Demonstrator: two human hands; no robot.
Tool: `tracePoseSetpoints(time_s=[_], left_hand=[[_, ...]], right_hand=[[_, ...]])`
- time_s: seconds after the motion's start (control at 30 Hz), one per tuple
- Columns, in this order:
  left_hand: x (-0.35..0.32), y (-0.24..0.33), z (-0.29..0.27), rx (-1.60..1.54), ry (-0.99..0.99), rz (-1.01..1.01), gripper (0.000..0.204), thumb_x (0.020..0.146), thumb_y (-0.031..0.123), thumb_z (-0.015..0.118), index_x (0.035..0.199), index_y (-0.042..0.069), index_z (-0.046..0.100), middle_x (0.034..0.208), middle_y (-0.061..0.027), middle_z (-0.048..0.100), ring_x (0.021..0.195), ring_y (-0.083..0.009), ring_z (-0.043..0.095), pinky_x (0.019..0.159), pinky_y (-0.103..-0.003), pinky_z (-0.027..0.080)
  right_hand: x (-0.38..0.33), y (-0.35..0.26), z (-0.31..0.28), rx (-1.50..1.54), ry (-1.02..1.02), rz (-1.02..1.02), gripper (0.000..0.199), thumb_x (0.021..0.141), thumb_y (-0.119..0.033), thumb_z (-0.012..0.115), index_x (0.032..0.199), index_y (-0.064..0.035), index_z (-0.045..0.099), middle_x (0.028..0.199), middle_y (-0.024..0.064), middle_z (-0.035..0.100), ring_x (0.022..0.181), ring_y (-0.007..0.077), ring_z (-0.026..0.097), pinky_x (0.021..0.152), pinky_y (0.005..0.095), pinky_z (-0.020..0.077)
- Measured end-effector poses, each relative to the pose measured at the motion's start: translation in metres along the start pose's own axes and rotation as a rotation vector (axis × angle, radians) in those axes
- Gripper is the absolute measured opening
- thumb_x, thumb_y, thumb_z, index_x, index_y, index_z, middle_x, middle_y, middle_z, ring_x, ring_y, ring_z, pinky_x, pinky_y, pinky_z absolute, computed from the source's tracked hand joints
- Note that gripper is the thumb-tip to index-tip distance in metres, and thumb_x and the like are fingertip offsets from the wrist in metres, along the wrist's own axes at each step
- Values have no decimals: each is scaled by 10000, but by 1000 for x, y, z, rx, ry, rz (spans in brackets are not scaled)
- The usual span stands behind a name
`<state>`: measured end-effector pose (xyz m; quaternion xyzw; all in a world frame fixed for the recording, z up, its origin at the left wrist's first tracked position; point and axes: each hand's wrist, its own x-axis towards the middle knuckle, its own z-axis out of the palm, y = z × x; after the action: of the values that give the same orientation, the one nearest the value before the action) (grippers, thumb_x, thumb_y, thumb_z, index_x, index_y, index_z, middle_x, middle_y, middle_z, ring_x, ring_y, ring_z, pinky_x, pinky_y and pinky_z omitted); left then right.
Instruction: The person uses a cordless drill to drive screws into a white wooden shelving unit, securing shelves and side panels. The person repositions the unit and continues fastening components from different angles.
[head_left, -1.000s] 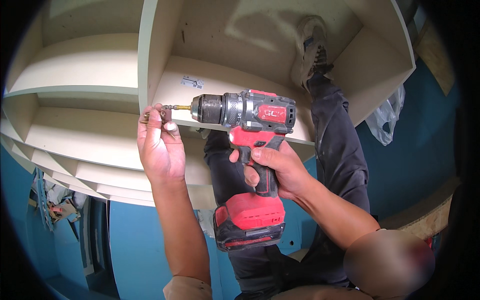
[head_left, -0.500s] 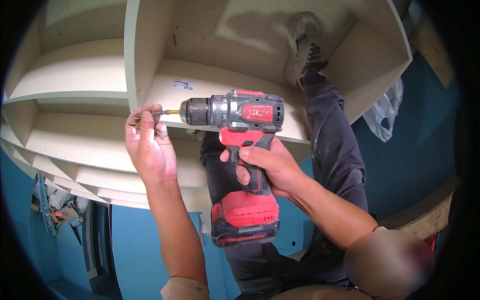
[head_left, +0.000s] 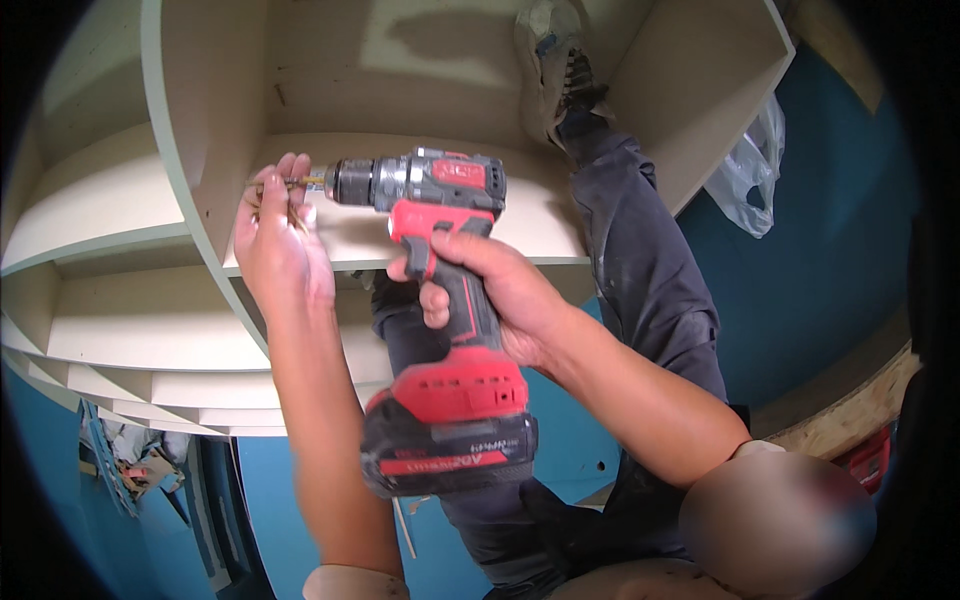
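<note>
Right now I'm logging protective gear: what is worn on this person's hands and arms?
Nothing covers them. The left hand and right hand are gloveless, with no rings or watch visible. Both forearms are bare; a pale short sleeve hem shows on the left arm.

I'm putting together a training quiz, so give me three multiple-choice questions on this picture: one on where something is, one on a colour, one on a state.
1. Where does the tip of the drill point?
A. at the pale upright panel
B. at the blue floor
C. at the plastic bag

2. What colour is the drill's body?
A. yellow and blue
B. red and black
C. all white

3. What is the left hand doing?
A. resting flat on the floor
B. gripping the drill's handle
C. pinching a screw at the bit

Answers: 1 A, the bit faces the panel. 2 B, red housing with black grip and battery. 3 C, its fingers steady the screw, while the right hand holds the handle.
</note>
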<state>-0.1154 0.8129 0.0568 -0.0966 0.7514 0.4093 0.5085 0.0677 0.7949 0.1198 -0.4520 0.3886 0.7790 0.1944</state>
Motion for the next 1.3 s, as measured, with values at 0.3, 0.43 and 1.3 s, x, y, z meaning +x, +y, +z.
tracePoseSetpoints(time_s=[0.3, 0.43, 1.3], left_hand=[[85, -48, 24, -2, 99, -173, 167, 997, 6, 454, 1129, -77, 514, 1109, -173, 589, 985, -222, 587, 762, -259, 479], [117, -45, 32, -28, 210, -187, 220, 985, -32, 423, 1183, -66, 513, 1120, -138, 570, 978, -208, 556, 803, -289, 463], [137, -62, 25, -60, 349, -129, 148, 828, -105, 592, 960, -57, 546, 900, -135, 628, 693, -223, 617, 553, -331, 543]], right_hand=[[61, -47, -16, 238, -100, 149, 340, 965, -254, 485, 1125, 41, 541, 730, 84, 555, 613, 138, 551, 544, 272, 535], [104, -51, -18, 267, -88, 171, 316, 958, -236, 487, 1123, 32, 524, 823, 108, 592, 598, 124, 534, 539, 255, 524], [148, -43, -41, 325, -99, 241, 380, 963, -239, 520, 1237, 8, 431, 1151, 182, 626, 858, 273, 671, 706, 349, 550]])
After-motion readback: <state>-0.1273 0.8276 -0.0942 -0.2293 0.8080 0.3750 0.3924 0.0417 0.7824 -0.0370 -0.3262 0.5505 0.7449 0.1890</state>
